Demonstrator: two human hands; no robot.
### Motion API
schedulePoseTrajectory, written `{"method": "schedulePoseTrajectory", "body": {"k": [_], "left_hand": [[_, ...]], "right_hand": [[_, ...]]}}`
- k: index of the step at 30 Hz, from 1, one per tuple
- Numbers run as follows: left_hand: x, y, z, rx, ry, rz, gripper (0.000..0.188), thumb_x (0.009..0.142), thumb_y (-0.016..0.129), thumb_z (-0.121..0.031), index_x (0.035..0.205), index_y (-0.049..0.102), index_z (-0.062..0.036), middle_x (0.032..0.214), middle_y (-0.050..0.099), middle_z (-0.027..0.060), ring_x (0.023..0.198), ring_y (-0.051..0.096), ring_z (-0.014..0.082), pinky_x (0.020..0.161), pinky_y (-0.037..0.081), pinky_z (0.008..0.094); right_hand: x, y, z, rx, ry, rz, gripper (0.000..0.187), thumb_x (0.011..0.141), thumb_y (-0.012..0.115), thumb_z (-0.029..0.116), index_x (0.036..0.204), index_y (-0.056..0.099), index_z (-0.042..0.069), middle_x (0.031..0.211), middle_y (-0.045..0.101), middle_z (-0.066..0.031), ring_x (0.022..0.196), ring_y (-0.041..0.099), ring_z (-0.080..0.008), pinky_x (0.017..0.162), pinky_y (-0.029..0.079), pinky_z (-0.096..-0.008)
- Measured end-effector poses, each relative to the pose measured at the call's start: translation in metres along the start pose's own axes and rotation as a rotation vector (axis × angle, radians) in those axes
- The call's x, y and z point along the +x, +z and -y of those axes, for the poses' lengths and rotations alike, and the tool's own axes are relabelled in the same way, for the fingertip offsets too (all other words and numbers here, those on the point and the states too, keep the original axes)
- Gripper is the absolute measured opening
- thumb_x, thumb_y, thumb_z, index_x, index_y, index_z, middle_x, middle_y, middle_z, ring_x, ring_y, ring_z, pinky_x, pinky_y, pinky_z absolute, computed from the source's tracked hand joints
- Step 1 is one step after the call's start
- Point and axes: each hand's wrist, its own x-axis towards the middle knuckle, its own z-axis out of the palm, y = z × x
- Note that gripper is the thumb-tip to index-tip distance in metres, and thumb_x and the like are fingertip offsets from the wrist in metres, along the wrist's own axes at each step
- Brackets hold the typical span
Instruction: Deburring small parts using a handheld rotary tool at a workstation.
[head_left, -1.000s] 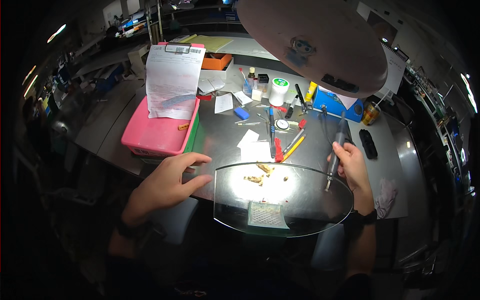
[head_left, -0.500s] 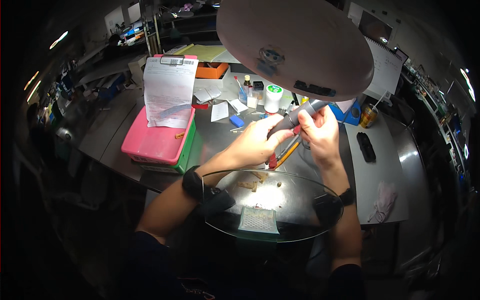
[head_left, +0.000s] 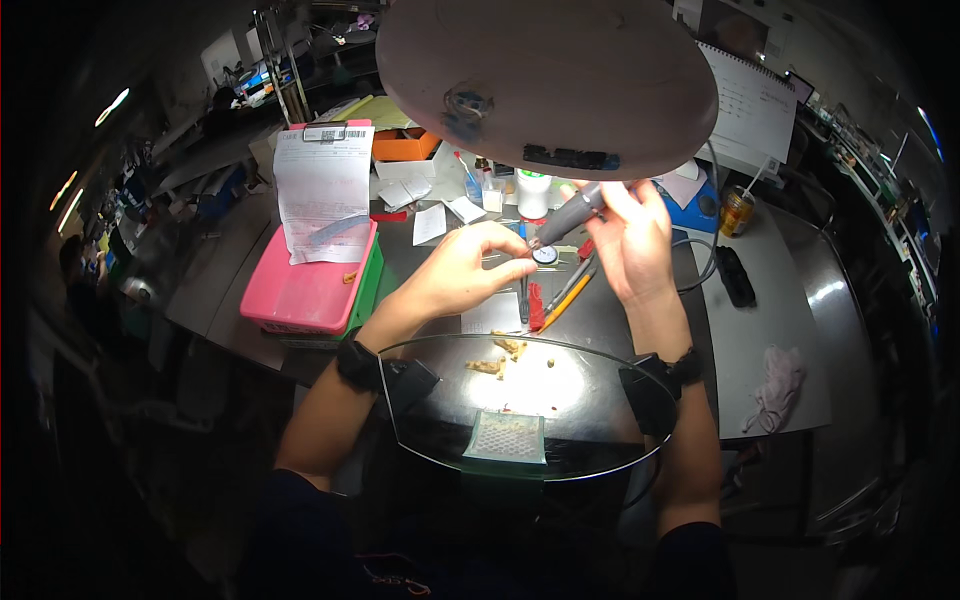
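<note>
Tabletop (head_left: 610, 320) of dark metal spreads before you, crowded with tools, paper and containers under a broad, pale lamp head (head_left: 550, 80), which seems placed to throw its brightest patch close in front of you. Nearest your body sits a curved clear shield (head_left: 590, 430), probably set there to guard you while leaving the lit surface in sight. To your left, a pink bin (head_left: 295, 290) rests on a green one (head_left: 368, 280), with a clipped sheet (head_left: 325, 190) standing upright against it, likely so you can read it at a glance. Your right hand (head_left: 630, 230) wraps its fingers around the upper part of a grey handpiece (head_left: 570, 220), seemingly to steady it; your left hand (head_left: 465, 268) has thumb and forefinger drawn narrowly together at the lower end, though whether they pinch anything cannot be told. The handpiece is raised between your hands, just below the lamp's rim and beyond the shield, its long axis slanting from upper right to lower left, narrow end toward your left fingertips. Past that end shows a round dial (head_left: 544, 256). Smallest of all, yellowish-brown pieces (head_left: 487, 368) and a tiny brown bead (head_left: 550, 364) lie at the glare's edge, seen through the shield.
</note>
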Motion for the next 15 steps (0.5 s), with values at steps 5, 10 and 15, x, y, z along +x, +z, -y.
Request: {"method": "schedulePoseTrajectory", "body": {"k": [5, 10, 15], "left_hand": [[-0.004, -0.001, 0.005, 0.150, 0.013, 0.128, 0.022, 0.087, 0.065, -0.017, 0.100, 0.067, -0.0004, 0.097, 0.068, 0.0106, 0.090, 0.063, 0.0191, 0.082, 0.048, 0.0314], [0.003, -0.001, 0.007, 0.267, -0.124, -0.149, 0.016, 0.088, 0.056, -0.008, 0.095, 0.067, 0.0018, 0.094, 0.068, 0.0165, 0.086, 0.066, 0.0259, 0.076, 0.051, 0.0345], [0.003, -0.002, 0.043, 0.666, -0.194, -0.002, 0.017, 0.080, 0.053, -0.001, 0.091, 0.067, 0.0010, 0.088, 0.067, 0.0191, 0.089, 0.065, 0.0338, 0.078, 0.051, 0.0398]], "right_hand": [[0.003, -0.006, 0.014, 0.052, -0.008, -0.081, 0.018, 0.091, 0.056, 0.002, 0.107, 0.048, -0.002, 0.099, 0.055, -0.0124, 0.102, 0.058, -0.0260, 0.095, 0.048, -0.0445], [0.007, -0.030, 0.042, 0.056, 0.000, -0.288, 0.015, 0.087, 0.056, 0.021, 0.081, 0.047, 0.010, 0.065, 0.044, -0.0001, 0.056, 0.043, -0.0124, 0.059, 0.039, -0.0304], [0.002, -0.025, 0.043, 0.109, 0.074, -0.314, 0.022, 0.087, 0.057, 0.025, 0.072, 0.045, 0.014, 0.052, 0.036, 0.0040, 0.045, 0.033, -0.0096, 0.052, 0.032, -0.0271]]}}
